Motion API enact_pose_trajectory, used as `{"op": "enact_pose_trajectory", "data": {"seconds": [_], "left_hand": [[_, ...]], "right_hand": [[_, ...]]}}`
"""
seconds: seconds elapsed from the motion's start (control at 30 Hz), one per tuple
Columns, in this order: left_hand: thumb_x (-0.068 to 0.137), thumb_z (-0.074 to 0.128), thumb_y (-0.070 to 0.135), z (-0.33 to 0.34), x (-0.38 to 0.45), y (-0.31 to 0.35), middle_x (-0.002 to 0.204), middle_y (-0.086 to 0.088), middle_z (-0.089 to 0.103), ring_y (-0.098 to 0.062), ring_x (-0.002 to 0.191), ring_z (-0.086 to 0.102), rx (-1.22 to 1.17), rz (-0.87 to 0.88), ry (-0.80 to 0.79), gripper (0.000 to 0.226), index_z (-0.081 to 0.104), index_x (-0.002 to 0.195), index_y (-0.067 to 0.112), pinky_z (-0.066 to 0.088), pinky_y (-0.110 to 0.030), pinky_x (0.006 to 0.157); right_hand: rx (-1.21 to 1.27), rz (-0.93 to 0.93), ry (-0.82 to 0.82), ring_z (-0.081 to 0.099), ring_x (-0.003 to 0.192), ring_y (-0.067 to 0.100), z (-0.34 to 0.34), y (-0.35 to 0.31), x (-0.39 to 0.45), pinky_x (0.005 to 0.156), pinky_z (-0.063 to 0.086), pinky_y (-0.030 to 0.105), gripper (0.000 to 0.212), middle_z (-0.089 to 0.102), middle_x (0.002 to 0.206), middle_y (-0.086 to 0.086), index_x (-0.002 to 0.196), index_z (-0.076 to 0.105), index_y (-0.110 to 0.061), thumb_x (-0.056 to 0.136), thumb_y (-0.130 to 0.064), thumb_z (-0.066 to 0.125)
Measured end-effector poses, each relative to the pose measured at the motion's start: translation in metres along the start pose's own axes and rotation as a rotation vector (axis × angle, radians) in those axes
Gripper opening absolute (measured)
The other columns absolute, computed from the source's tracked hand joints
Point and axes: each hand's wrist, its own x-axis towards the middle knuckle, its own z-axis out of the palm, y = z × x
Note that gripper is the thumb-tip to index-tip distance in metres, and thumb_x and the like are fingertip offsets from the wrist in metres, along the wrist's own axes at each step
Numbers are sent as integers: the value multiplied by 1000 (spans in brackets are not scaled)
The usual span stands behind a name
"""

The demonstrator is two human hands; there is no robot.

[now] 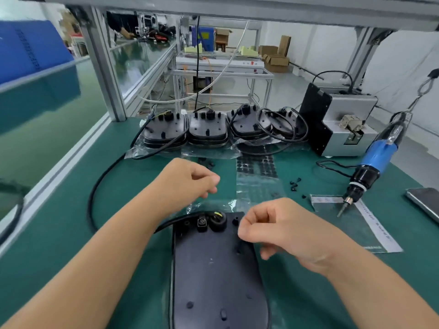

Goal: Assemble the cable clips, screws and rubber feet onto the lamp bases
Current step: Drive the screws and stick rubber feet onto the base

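Head view: one lamp base (213, 269) lies underside up at the near edge of the green tabletop (123, 186), its cable (104, 176) looping out toward the left edge. Left hand (187, 179) hovers above the tabletop just beyond the base, fingers curled; whether it pinches anything cannot be told. Right hand (280, 231) hovers over the base's far right corner, fingers curled; what it holds, if anything, cannot be told. Foot sheet (257, 172) lies between the hands and the stacked bases (209, 129) along the far edge. Loose clips (295, 184) lie right of the sheet. Screwdriver (373, 167) rests tip down on a bag (356, 222) near the right edge, beside a phone (425, 203). Open green surface lies left of the base.
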Motion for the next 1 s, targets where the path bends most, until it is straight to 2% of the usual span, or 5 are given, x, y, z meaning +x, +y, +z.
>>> {"op": "enact_pose_trajectory", "data": {"seconds": [0.13, 0.27, 0.4, 0.63, 1.0], "left_hand": [[90, 64, 25, 5, -9, -9, 77, 13, 74, 0, 66, 65, -26, 41, 21, 12, 76, 89, 23, 42, -4, 52], [91, 64, 23, 9, -8, -12, 78, 12, 74, -5, 70, 68, -12, 66, 13, 13, 77, 90, 20, 46, -5, 58], [90, 65, 25, 11, -8, -15, 78, 10, 74, 2, 66, 67, 17, 78, -7, 13, 77, 89, 20, 49, -8, 64], [90, 65, 27, 12, -9, -16, 78, 14, 74, 1, 68, 67, 37, 80, -13, 14, 76, 84, 22, 51, -12, 68], [90, 65, 25, 12, -10, -16, 78, 13, 74, -2, 70, 68, 28, 84, -15, 13, 77, 86, 20, 53, -18, 72]], "right_hand": [[4, 68, 62, 54, 56, 3, 11, 6, -11, 54, 48, 18, 27, 62, 62, -7, 58, 71, -19, 80, -5, 70], [-6, 79, 120, 55, 59, 5, 15, 6, -14, 55, 47, 17, 20, 64, 64, -3, 59, 72, -17, 76, -7, 71], [-42, 82, 148, 56, 58, 9, 17, 7, -15, 56, 47, 19, 18, 64, 62, -6, 61, 72, -19, 77, -13, 73], [-78, 29, 234, 53, 47, 4, 25, 9, -20, 50, 43, 11, 18, 61, 57, -6, 61, 71, -19, 78, -14, 70], [-142, -7, 300, 53, 45, 5, 27, 14, -24, 49, 43, 11, 14, 57, 53, -5, 66, 69, -15, 80, -14, 69]]}}
